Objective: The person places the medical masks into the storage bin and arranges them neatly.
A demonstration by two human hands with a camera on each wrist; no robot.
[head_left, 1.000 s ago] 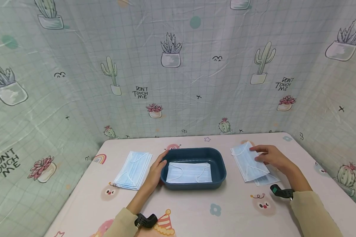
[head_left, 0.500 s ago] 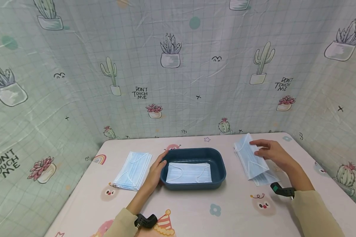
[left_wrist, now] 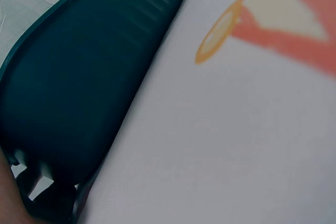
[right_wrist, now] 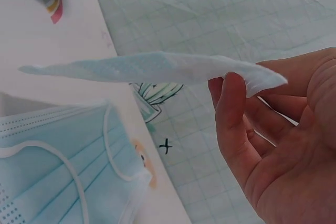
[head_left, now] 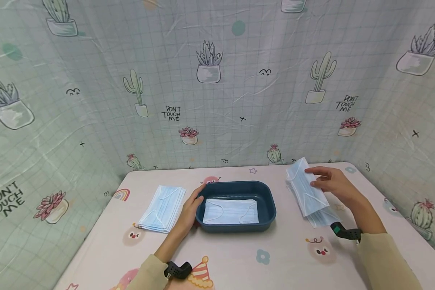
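My right hand [head_left: 331,183] pinches a light blue face mask [head_left: 304,189] by its edge, thumb on one side and fingers on the other. In the right wrist view that mask [right_wrist: 152,68] shows edge-on, above more masks [right_wrist: 58,171] with white ear loops. These lie on the table under the lifted one in the head view. My left hand [head_left: 189,207] holds the left end of a dark blue plastic basket [head_left: 235,228] at its rim. Inside the basket lies a face mask [head_left: 231,212], flat and lengthwise. The left wrist view shows the basket's outer side [left_wrist: 79,77].
A stack of face masks [head_left: 162,209] lies left of the basket, beside my left forearm. The pale table cover [head_left: 235,262] has cartoon prints. A cactus-patterned curtain [head_left: 239,96] stands behind the table and along both sides.
My right hand has moved up and slightly away, lifting and tilting the mask off the others on the right. The left hand and the basket have not moved.
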